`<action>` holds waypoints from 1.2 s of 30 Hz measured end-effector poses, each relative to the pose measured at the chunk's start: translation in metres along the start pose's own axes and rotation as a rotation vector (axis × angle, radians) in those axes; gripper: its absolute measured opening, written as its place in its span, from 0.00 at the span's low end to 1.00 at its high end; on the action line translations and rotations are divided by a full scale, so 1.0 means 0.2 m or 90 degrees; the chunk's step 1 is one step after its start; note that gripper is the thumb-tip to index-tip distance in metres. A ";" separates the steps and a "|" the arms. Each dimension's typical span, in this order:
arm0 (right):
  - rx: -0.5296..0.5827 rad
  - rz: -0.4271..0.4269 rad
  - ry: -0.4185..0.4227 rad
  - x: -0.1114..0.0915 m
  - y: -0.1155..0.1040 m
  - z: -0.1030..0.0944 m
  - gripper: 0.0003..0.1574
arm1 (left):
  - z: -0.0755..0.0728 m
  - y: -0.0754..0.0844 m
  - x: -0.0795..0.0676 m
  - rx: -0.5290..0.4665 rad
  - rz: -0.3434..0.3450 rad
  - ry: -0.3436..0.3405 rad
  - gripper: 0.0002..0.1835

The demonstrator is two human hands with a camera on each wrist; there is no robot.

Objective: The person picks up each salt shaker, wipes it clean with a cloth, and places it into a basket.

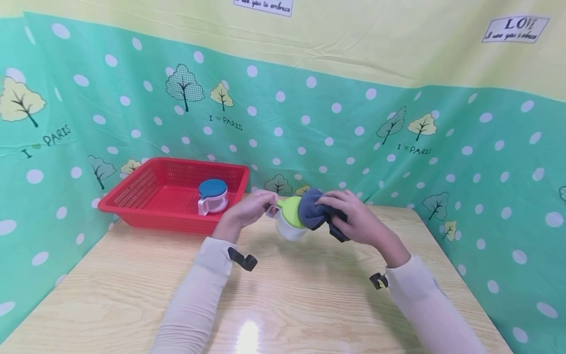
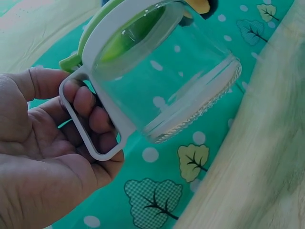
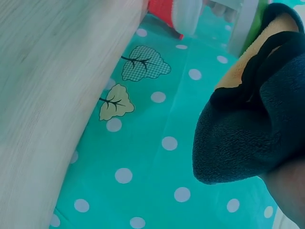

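A clear glass jar [image 2: 171,81] with a green flip lid [image 1: 291,211] and a white handle [image 2: 109,138] is held up, tilted, over the table. My left hand [image 1: 252,209] grips it by the handle, fingers curled through the loop and thumb near the lid's tab in the left wrist view. My right hand [image 1: 355,216] holds a bunched dark blue cloth [image 1: 311,209] against the lid's right side. In the right wrist view the cloth [image 3: 248,129] shows a tan underside and hides most of the fingers.
A red plastic basket [image 1: 155,221] stands at the back left of the wooden table [image 1: 300,295]. In it sits a similar jar with a blue lid [image 1: 213,188] and white handle. Behind the table hangs a green dotted curtain [image 1: 309,132].
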State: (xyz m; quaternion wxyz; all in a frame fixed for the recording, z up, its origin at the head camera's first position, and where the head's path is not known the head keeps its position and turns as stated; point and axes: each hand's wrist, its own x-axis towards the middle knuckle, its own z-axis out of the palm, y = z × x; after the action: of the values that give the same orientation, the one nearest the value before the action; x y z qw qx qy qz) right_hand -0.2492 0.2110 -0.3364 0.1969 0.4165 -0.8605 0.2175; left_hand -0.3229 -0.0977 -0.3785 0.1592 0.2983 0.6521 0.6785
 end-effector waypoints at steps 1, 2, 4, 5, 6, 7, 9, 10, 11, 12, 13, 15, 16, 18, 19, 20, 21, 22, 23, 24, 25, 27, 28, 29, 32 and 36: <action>-0.006 -0.003 0.000 0.00 0.00 0.00 0.29 | -0.01 0.00 0.00 -0.003 0.003 0.003 0.12; -0.012 -0.005 0.000 -0.01 0.00 0.01 0.29 | -0.01 0.00 -0.01 -0.010 0.004 0.007 0.13; -0.017 -0.009 0.002 -0.01 0.00 0.01 0.29 | -0.03 0.00 -0.01 -0.024 0.008 0.014 0.14; -0.018 -0.010 0.003 -0.02 0.00 0.01 0.30 | -0.03 0.00 -0.01 -0.029 0.009 0.015 0.15; -0.017 -0.010 0.003 -0.02 0.01 0.02 0.30 | -0.04 -0.01 -0.01 -0.034 0.011 0.016 0.15; -0.014 -0.009 0.004 -0.02 0.01 0.02 0.30 | -0.04 -0.01 -0.02 -0.037 0.010 0.016 0.16; -0.010 -0.005 0.002 -0.02 0.01 0.02 0.29 | -0.05 -0.01 -0.02 -0.044 0.010 0.017 0.16; -0.009 -0.004 0.001 -0.03 0.01 0.02 0.29 | -0.05 0.00 -0.02 -0.046 0.009 0.018 0.16; -0.008 -0.002 0.000 -0.03 0.02 0.02 0.29 | -0.06 0.00 -0.02 -0.051 0.006 0.023 0.16; -0.008 -0.001 -0.002 -0.03 0.02 0.02 0.29 | -0.06 0.00 -0.03 -0.055 0.004 0.028 0.16; -0.008 0.000 -0.003 -0.04 0.02 0.02 0.28 | -0.06 0.00 -0.03 -0.061 0.001 0.036 0.17; -0.008 0.000 -0.004 -0.05 0.03 0.02 0.28 | -0.07 0.01 -0.03 -0.070 0.001 0.047 0.17; -0.008 -0.001 -0.003 -0.05 0.03 0.02 0.28 | -0.07 0.01 -0.03 -0.075 -0.001 0.052 0.17; -0.008 -0.002 0.002 -0.06 0.04 0.02 0.29 | -0.07 0.01 -0.03 -0.088 -0.003 0.058 0.17; -0.008 -0.003 0.006 -0.06 0.04 0.03 0.29 | -0.08 0.01 -0.03 -0.096 -0.003 0.059 0.18; -0.010 -0.003 0.010 -0.06 0.04 0.03 0.29 | -0.08 0.00 -0.03 -0.103 -0.002 0.059 0.18; -0.012 -0.005 0.016 -0.07 0.04 0.04 0.29 | -0.08 0.00 -0.03 -0.112 -0.003 0.064 0.18; -0.012 -0.005 0.024 -0.07 0.04 0.04 0.30 | -0.08 0.00 -0.03 -0.120 -0.004 0.067 0.19; -0.012 -0.003 0.032 -0.07 0.04 0.05 0.30 | -0.09 -0.01 -0.02 -0.129 -0.002 0.072 0.19; -0.012 -0.002 0.040 -0.07 0.04 0.07 0.30 | -0.09 -0.01 -0.02 -0.135 0.000 0.077 0.19; -0.010 0.002 0.048 -0.08 0.04 0.08 0.30 | -0.09 -0.01 -0.02 -0.143 0.003 0.083 0.19; -0.004 0.008 0.063 -0.08 0.05 0.11 0.30 | -0.09 -0.01 -0.02 -0.154 0.010 0.094 0.19; -0.001 0.011 0.070 -0.08 0.05 0.12 0.30 | -0.08 -0.01 -0.01 -0.161 0.014 0.099 0.18; 0.001 0.013 0.075 -0.08 0.05 0.14 0.30 | -0.08 -0.01 -0.01 -0.170 0.017 0.103 0.18; 0.002 0.011 0.085 -0.08 0.05 0.17 0.30 | -0.08 0.00 0.00 -0.193 0.025 0.118 0.18; -0.015 -0.002 0.084 -0.06 0.03 0.18 0.29 | -0.07 0.01 -0.01 -0.240 0.033 0.151 0.18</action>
State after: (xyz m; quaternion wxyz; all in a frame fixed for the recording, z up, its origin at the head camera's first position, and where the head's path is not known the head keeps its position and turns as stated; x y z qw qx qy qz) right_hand -0.2529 0.2025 -0.3746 0.2586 0.4004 -0.8473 0.2343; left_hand -0.3306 -0.1106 -0.3757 0.1165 0.1984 0.5201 0.8225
